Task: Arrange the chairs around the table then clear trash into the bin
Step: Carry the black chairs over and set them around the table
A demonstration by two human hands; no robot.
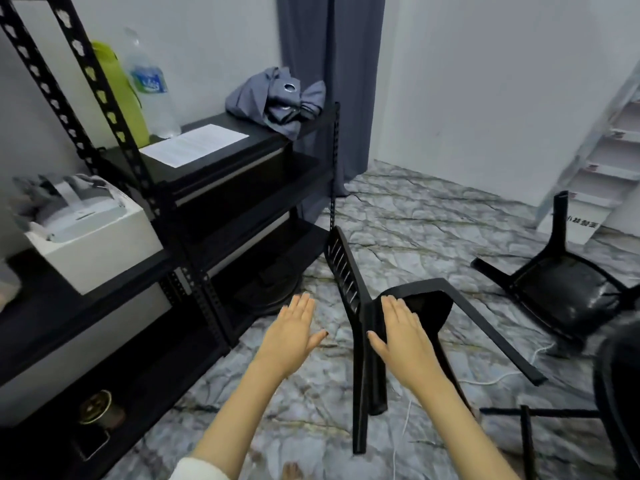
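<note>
Both hands spread flat, fingers straight and together, gripping nothing. Left hand (291, 332) over marbled grey floor (415, 220); right hand (403, 329) over a toppled black plastic slatted-back chair (360, 306), contact unclear. Beyond right fingertips (389, 301), well apart: second overturned black padded-seat chair (568, 292). Left of left fingers: black metal shelving rack (207, 188).
</note>
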